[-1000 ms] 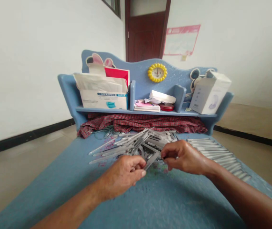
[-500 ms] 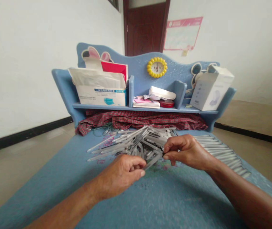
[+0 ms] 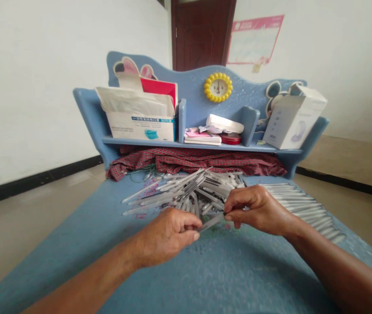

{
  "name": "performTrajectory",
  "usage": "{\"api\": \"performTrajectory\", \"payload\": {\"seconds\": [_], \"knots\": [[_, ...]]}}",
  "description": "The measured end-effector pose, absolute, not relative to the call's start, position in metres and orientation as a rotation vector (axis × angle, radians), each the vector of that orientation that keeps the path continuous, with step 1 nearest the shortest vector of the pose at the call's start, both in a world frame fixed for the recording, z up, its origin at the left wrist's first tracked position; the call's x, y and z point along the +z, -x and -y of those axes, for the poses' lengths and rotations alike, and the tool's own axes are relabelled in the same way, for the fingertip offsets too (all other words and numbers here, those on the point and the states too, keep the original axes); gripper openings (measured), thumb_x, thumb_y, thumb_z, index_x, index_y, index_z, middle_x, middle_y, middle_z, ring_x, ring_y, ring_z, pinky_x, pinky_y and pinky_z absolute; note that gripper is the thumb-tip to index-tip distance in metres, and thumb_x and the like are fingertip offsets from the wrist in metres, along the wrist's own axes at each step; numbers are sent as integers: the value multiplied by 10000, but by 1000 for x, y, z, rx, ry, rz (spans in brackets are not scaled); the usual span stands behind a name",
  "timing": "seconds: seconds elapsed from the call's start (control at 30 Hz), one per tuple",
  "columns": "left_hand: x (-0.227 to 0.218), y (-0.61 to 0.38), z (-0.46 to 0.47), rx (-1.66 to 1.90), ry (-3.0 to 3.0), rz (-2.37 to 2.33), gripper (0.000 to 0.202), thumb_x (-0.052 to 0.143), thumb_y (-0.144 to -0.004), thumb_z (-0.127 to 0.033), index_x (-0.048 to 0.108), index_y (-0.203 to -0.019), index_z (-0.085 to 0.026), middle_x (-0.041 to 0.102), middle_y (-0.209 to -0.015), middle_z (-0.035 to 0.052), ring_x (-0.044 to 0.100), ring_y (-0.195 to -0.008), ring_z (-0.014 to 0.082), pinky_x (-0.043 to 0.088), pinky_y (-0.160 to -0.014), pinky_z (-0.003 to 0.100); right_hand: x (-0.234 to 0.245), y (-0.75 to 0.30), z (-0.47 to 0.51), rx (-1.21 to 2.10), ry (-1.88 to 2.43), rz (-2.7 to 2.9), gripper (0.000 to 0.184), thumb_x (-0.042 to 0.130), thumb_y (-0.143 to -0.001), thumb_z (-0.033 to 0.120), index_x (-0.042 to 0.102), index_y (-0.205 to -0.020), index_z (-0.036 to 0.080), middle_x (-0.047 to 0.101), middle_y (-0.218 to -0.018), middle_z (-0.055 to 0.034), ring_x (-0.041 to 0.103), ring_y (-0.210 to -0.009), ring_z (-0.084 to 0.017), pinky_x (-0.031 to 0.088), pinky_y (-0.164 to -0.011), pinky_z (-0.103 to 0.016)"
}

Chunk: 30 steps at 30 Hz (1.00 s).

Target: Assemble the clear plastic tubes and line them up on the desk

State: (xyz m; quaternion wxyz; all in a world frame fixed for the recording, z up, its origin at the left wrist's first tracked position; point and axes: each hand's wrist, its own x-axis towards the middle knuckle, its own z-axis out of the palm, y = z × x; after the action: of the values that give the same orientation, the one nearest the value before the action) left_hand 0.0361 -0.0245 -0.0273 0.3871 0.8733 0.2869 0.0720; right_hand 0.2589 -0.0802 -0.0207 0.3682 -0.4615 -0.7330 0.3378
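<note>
Head view: left grip and right grip pinched a translucent strip, short of the pile toward the table's far edge; a slack pinch could've dropped it!

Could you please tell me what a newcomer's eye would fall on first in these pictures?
Probably the yellow-rimmed clock, bright on the middle of the blue backboard. Next, perhaps, the left hand and right hand, holding a pale strip between them at the near edge of a jumbled pile. Then the neat row of strips on the right side of the desk.
</note>
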Motion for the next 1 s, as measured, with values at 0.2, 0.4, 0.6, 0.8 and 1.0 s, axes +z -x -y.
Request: {"api": "performTrajectory", "payload": {"seconds": [0.2,0.4,0.6,0.8,1.0], "knots": [[-24,-35,26,125,-2045,-690,165,476,-733,-245,617,-720,-160,409,-571,-51,365,-534,88,249,-492,195,-21,-260,82,1037,1164,1774,198,678,-707,291,615,-664,108,583,-563,3,536,-433,-67,434,-405,-166],[-21,-34,27,115,-2023,-663,141,486,-703,-215,614,-701,-157,438,-590,-44,375,-554,88,256,-500,192,-26,-264,81,1199,1201,1713,181,708,-671,263,622,-662,105,559,-490,26,521,-396,-56,381,-367,-135],[-20,-34,29,54,-1993,-687,159,473,-692,-217,620,-703,-159,504,-605,-32,429,-570,102,299,-518,196,-37,-265,76,1417,1197,1603,211,737,-625,274,621,-654,101,558,-456,36,534,-368,-69,412,-357,-136],[-18,-34,31,64,-2066,-704,142,480,-683,-211,610,-674,-153,470,-581,-40,410,-562,97,293,-514,198,-40,-262,77,1450,1128,1547,221,735,-636,276,599,-644,101,575,-469,26,547,-372,-73,422,-354,-138],[-17,-33,30,24,-1952,-698,161,506,-676,-240,641,-717,-162,538,-595,-35,436,-544,95,309,-504,199,-41,-261,79,1417,1094,1554,218,727,-654,273,595,-650,100,569,-450,28,547,-373,-75,421,-363,-141]]}}
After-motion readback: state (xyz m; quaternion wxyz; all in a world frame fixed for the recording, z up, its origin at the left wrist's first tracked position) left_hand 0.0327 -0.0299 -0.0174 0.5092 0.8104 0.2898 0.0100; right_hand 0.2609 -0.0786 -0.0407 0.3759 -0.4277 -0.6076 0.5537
